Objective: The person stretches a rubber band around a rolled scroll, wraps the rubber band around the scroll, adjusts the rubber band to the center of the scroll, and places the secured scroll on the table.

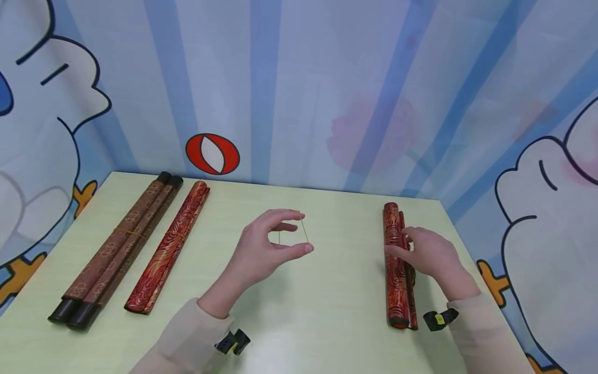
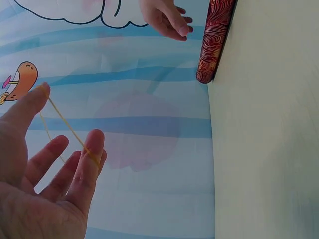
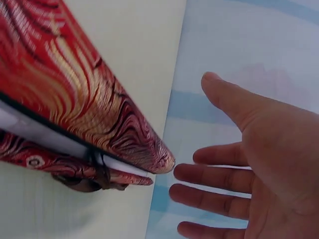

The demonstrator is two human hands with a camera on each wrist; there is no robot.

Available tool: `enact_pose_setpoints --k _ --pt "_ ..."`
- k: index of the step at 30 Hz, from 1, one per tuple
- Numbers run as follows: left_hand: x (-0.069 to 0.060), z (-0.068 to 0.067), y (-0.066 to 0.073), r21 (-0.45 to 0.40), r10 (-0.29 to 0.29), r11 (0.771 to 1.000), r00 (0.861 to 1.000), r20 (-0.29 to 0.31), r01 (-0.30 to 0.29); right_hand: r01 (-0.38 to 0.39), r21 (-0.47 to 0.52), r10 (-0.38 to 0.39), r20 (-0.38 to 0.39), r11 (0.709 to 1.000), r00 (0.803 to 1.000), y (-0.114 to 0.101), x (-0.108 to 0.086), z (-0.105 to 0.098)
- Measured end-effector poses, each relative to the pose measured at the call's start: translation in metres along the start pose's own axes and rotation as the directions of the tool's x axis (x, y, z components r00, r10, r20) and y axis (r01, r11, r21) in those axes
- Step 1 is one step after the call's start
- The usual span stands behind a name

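Stretched between the spread thumb and fingers of my left hand (image 1: 257, 249) is a thin yellow rubber band (image 2: 70, 124). This hand is raised over the middle of the table. At the right, my right hand (image 1: 432, 254) is beside a red swirl-patterned scroll (image 1: 396, 270). Its thumb and fingers are spread apart in the right wrist view, with a gap to the scroll there. That scroll is loosely rolled in two parts, with a pale inner face and a dark cord (image 3: 102, 172) on the thinner part.
Another red patterned scroll (image 1: 168, 246) lies on the left of the pale table (image 1: 327, 332). Next to it are two brown scrolls (image 1: 121, 241) with black ends, a thin band around them. A blue striped cartoon curtain (image 1: 299, 93) stands behind the table and at its sides.
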State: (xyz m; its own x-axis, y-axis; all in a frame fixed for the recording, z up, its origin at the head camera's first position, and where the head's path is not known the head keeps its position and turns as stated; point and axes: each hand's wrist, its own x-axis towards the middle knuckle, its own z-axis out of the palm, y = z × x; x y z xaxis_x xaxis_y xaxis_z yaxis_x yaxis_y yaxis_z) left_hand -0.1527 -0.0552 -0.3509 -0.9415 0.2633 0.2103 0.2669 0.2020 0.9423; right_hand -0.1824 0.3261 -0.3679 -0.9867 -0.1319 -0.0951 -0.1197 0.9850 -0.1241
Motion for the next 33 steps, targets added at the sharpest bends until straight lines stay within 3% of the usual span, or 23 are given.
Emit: enact_pose_setpoints --k 6,14,26,33 --pt "0.000 -0.002 -0.002 -0.028 -0.015 1.000 1.000 0.007 0.015 -0.094 -0.048 0.098 0.076 0.994 0.992 0.006 0.003 0.001" --pt "0.000 -0.004 -0.004 -0.039 -0.009 0.999 1.000 0.007 0.009 -0.159 -0.099 0.171 0.128 0.982 0.977 0.004 0.010 0.008" --pt "0.001 -0.002 -0.004 -0.031 -0.022 0.999 1.000 0.011 0.022 -0.182 -0.164 0.218 0.236 0.969 0.947 0.008 0.011 0.017" --pt "0.002 0.000 -0.006 -0.020 -0.014 1.000 1.000 0.008 0.014 -0.170 -0.164 0.205 0.231 0.972 0.951 0.007 0.013 0.025"
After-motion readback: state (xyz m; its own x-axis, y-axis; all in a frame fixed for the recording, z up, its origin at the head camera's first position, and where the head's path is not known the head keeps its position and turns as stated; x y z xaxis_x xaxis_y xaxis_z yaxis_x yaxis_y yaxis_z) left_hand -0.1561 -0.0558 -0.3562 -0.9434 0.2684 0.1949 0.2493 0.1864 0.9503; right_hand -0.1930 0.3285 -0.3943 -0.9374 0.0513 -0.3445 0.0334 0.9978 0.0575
